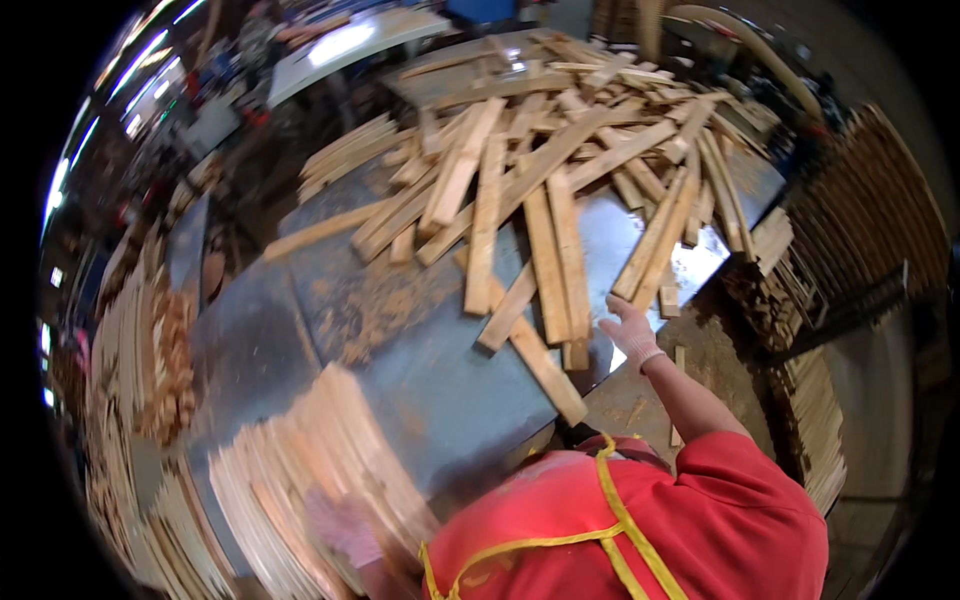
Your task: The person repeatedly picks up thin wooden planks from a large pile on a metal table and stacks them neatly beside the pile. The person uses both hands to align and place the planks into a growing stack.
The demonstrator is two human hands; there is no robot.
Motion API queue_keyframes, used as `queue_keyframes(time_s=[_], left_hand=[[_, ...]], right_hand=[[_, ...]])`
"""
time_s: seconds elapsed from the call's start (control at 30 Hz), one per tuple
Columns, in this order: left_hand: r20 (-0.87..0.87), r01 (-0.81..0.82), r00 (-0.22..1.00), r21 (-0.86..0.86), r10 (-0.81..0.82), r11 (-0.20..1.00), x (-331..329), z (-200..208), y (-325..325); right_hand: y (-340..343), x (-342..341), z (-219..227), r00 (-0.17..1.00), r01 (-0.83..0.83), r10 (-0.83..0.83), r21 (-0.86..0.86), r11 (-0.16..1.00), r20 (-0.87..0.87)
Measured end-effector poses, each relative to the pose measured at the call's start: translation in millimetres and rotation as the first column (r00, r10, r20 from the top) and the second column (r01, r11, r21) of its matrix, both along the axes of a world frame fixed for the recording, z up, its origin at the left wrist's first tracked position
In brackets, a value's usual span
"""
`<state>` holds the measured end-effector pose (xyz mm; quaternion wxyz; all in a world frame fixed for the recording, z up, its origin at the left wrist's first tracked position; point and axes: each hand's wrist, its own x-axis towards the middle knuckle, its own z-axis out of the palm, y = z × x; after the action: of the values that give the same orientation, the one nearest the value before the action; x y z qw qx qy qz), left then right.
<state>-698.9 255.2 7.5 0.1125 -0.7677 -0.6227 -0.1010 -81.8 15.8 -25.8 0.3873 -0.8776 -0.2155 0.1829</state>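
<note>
My right hand [630, 332], in a pale glove, reaches to the near end of a wooden plank [650, 245] at the right side of the metal table. Its fingertips meet or nearly meet the plank's end, with the thumb held apart. At the lower left, my left hand [345, 525], also gloved and smeared by motion, lies against a neat row of wooden slats [290, 480]. Whether its fingers close on any slat is too blurred to tell. A loose heap of planks [560, 150] spreads over the far half of the table, several of them pointing toward me.
The metal table [450, 375] carries sawdust [370, 310] near its middle. More stacked slats stand at the left [150, 350]. A rack of wood [870, 200] and a slat stack [815, 430] stand at the right. A pale board [350, 50] lies beyond the table.
</note>
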Motion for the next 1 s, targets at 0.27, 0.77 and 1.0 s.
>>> queue_keyframes(time_s=[0.27,0.77,1.0], left_hand=[[0.127,0.5,0.865,-0.316,-0.486,0.807,267.4,-27.4,-20.8],[0.211,0.412,0.911,-0.505,-0.354,0.759,367.3,-9.9,-42.7],[0.486,0.416,0.87,-0.629,-0.085,0.657,312.1,30.2,-45.1]], right_hand=[[-33.5,194.9,-24.5,0.839,0.542,-0.542,-0.179,0.821,0.053],[86.5,222.4,8.7,0.783,0.608,-0.439,0.395,0.688,-0.44],[94.2,-30.5,52.8,0.627,0.596,0.002,0.481,0.643,-0.779]])
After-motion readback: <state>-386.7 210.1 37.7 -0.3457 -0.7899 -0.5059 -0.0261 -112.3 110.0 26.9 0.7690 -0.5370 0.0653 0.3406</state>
